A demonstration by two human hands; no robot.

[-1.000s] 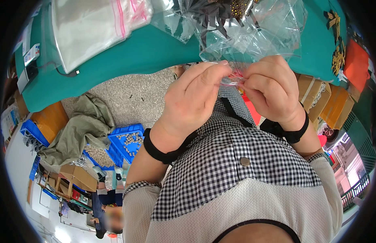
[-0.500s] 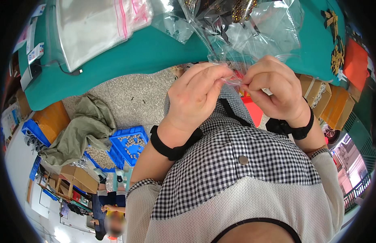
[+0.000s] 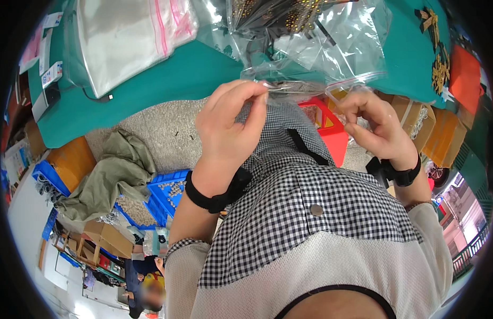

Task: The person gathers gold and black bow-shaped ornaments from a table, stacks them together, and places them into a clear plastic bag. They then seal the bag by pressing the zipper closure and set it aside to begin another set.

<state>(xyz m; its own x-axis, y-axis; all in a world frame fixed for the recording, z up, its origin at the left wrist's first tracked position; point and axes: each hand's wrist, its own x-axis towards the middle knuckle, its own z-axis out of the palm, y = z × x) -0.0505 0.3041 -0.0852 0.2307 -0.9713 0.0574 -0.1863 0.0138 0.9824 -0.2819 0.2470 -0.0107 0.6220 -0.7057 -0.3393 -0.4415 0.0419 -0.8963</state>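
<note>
A clear plastic zip bag (image 3: 358, 53) lies over the near edge of the green table, its mouth toward me. Dark strips and gold-beaded ornaments (image 3: 302, 18) show inside or under the film. With thumb and forefinger, my left hand (image 3: 228, 122) pinches the left end of the bag's near edge. My right hand (image 3: 376, 125) is at the other end, fingers curled and thumb held apart, fingertips by the bag's right corner. Whether those fingertips touch the film is hard to make out.
A stack of clear bags (image 3: 119, 48) with pink seals lies on the green table (image 3: 145, 80). Gold ornaments (image 3: 439, 69) are at its right. Below stand a red crate (image 3: 336, 135), blue trays (image 3: 164, 194), an olive cloth (image 3: 116, 170) and cardboard boxes (image 3: 445, 138). Another person (image 3: 142, 282) is behind, lower left.
My hands were together at the gathered bag edge and have moved apart, left and right. The edge is now spread out between them, and my right thumb has come away from the fingers.
</note>
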